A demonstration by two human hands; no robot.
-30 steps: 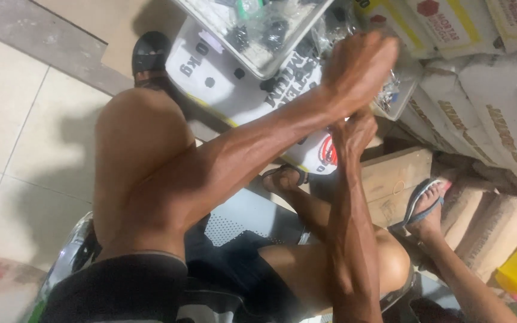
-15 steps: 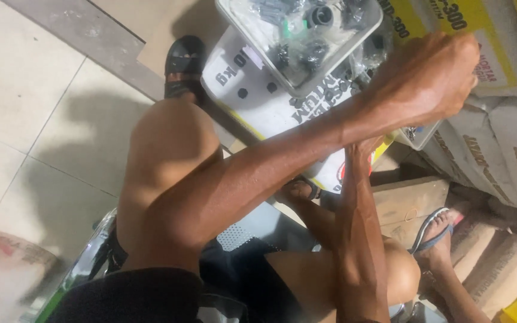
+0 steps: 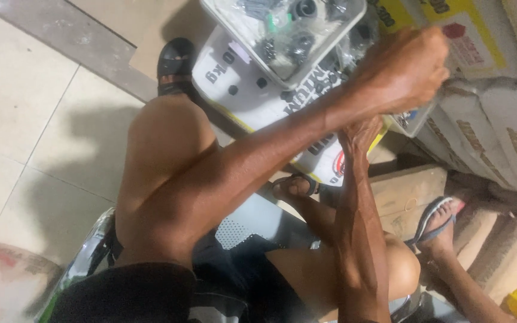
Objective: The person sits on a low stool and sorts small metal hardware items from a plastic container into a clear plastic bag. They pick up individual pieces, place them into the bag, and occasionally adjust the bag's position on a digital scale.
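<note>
Shifted right and nearer: clear parts tray (image 3: 282, 42) on white box (image 3: 252, 96). Left hand (image 3: 405, 72) fisted, contents hidden; right hand (image 3: 360, 134) beneath, grip unclear.

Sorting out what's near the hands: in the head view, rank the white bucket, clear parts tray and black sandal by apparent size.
1. white bucket, though partly covered.
2. clear parts tray, cropped at the top edge.
3. black sandal, clearly smallest.
</note>
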